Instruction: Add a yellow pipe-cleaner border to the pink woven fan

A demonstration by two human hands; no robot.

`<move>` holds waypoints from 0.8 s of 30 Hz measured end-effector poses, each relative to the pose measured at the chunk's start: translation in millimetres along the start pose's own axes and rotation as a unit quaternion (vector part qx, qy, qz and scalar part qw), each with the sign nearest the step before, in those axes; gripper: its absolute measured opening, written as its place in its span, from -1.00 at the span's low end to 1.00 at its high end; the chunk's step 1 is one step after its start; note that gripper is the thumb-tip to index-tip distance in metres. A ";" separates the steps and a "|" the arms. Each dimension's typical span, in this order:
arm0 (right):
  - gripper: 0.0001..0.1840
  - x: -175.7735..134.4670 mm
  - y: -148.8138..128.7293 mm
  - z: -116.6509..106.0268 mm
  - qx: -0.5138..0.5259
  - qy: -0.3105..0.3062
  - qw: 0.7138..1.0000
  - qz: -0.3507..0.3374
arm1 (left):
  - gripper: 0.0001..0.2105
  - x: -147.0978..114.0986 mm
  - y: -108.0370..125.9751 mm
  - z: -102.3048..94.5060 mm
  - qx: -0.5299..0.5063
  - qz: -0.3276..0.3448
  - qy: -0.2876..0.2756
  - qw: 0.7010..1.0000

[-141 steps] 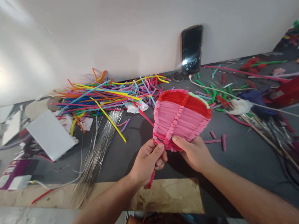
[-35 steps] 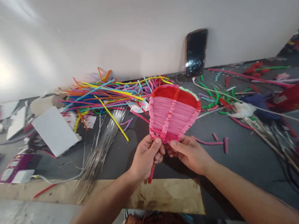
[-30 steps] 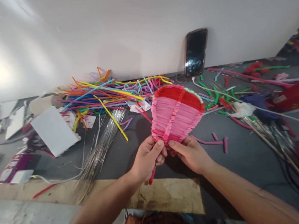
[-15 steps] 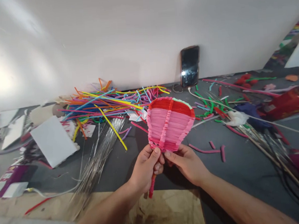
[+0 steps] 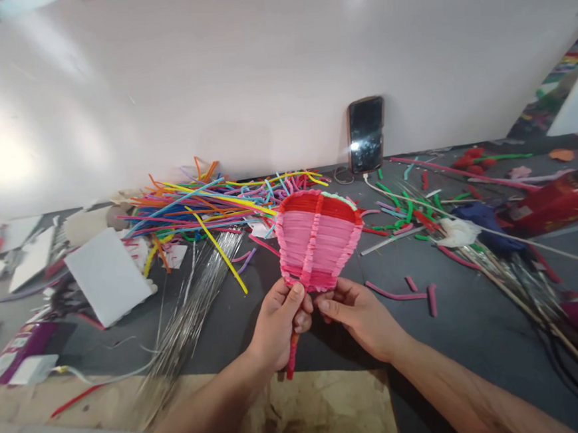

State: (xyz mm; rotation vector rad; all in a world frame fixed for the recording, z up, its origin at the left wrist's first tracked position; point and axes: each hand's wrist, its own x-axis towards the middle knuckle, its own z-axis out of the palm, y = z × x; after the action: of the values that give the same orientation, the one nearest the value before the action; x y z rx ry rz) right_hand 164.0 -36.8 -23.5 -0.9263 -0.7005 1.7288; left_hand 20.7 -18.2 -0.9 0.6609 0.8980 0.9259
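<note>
A fan-shaped pink pipe-cleaner petal (image 5: 303, 239) stands upright in front of me. It has a red band near the top, a pale green bit on its upper right edge and a ridge down the middle. My left hand (image 5: 284, 320) is closed around the base of its red stem (image 5: 291, 360), thumb on the front. Just below the petal's lower right edge, my right hand (image 5: 356, 311) has thumb and fingers pressed together. What lies between those fingertips, if anything, is hidden.
Loose colourful pipe cleaners (image 5: 202, 196) lie behind, left of the petal. Thin wires (image 5: 196, 304) and a white box (image 5: 108, 274) are at left. A phone (image 5: 366, 133) leans on the white wall. Green cuttings, a cable, sticks (image 5: 520, 298) and a red can (image 5: 563, 201) lie right.
The petal has shifted slightly left in view with my left hand. My right fingertips, earlier against its lower edge, now sit just below it.
</note>
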 end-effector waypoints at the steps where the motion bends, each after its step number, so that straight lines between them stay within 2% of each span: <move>1: -0.74 0.2 -0.1 -0.2 0.002 0.008 1.000 0.001 | -0.71 0.3 0.2 -0.3 0.001 0.000 0.000 1.000; 9: -0.78 -0.9 2.7 -1.9 0.008 0.042 0.999 -0.011 | -0.72 -3.1 -5.7 3.4 0.017 -0.006 -0.018 1.000; 15: -0.73 -2.0 1.3 -0.1 0.013 0.030 0.999 -0.007 | -0.71 -3.1 -5.2 3.9 0.011 -0.009 -0.015 1.000; 19: -0.76 -2.1 6.2 -4.1 -0.023 0.036 0.999 -0.015 | -0.68 -4.0 -6.0 5.4 0.009 -0.028 -0.021 0.999; 24: -0.78 -2.1 5.6 -6.7 -0.030 0.016 0.999 -0.018 | -0.68 -5.2 -5.3 2.6 -0.011 -0.055 -0.054 0.997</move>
State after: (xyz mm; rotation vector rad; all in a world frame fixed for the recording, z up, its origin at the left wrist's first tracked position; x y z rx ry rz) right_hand 167.3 -40.4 -31.0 -0.9750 -0.7477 1.6661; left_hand 23.5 -25.5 -2.0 0.6314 0.8188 0.7930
